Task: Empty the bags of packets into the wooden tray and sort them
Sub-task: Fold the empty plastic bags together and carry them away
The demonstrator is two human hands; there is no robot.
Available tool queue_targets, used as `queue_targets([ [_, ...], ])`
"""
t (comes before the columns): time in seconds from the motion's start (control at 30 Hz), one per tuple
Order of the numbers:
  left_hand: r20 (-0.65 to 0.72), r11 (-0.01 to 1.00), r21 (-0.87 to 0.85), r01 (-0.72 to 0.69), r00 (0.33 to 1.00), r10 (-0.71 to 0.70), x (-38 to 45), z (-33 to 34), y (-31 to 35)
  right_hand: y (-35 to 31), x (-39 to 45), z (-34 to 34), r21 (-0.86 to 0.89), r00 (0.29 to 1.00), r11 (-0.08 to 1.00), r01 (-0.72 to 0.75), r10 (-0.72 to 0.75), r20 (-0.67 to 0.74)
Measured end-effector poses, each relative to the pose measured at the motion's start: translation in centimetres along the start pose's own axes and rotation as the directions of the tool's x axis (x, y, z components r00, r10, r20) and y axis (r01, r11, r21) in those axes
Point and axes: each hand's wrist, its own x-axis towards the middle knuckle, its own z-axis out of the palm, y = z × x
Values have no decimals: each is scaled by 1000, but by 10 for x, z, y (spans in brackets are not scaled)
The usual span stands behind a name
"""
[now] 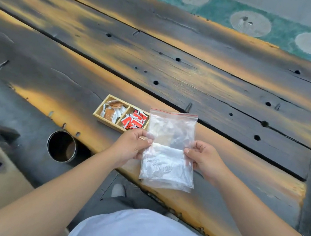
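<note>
- My left hand [133,146] pinches the left edge of a clear zip bag [169,149], thumb on the front and the other fingers curled behind the plastic.
- My right hand [204,158] pinches the right edge at the same height, thumb tip pressed on the front, fingers tucked behind.
- I hold the bag upright above the table edge, its red-lined zip strip at 12 o'clock; the lower half looks folded or doubled and whitish. I cannot tell whether any packets are inside.
- The wooden tray [99,114] lies on the table at about 10 o'clock from the bag, just beside it; the bag's upper left edge overlaps the tray's right end in view.
- The tray's left compartment holds brown and white packets [112,110]; the next compartment holds red and white packets [134,120].
- A metal cup [61,146] stands at 9 o'clock from my left hand, near the table edge.
- The dark plank table [159,58] stretches away toward 12 o'clock, with yellowish streaks.
</note>
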Motion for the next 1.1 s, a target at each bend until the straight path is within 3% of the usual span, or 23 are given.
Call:
queue_targets([
  [0.27, -41, 952, -281, -126, 992, 119, -33, -88, -9, -43, 14, 86, 261, 969, 963, -59, -7, 246],
  [0.43, -175, 887, -403, -225, 970, 167, -59, -155, -18, -59, 36, 166, 133, 949, 987, -94, 49, 312],
  [0.5, -264, 892, -384, -239, 954, 142, -66, -182, -27, -61, 46, 206, 43, 943, 998, -56, 39, 332],
  [0.67, -391, 885, -353, -303, 907, 154, -85, -242, -66, -50, 63, 316, 18, 898, 1000, -23, 13, 440],
  [0.77, -522, 867, -394, -307, 850, 63, -105, -280, -86, -45, 71, 373, -114, 878, 991, -70, 116, 464],
  [0.87, -629, 798, -489, -353, 776, -43, -124, -314, -105, -39, 76, 416, -330, 794, 931, -158, 318, 518],
  [0.93, -662, 768, -536, -351, 739, -124, -130, -332, -121, -36, 78, 442, -407, 768, 905, -123, 347, 539],
  [1.0, -601, 732, -631, -259, 759, -249, -134, -345, -135, -34, 79, 465, -436, 790, 898, -58, 308, 530],
  [1.1, -392, 686, -727, -2, 822, -414, -139, -358, -153, -32, 88, 492, -468, 806, 884, -11, 285, 519],
])
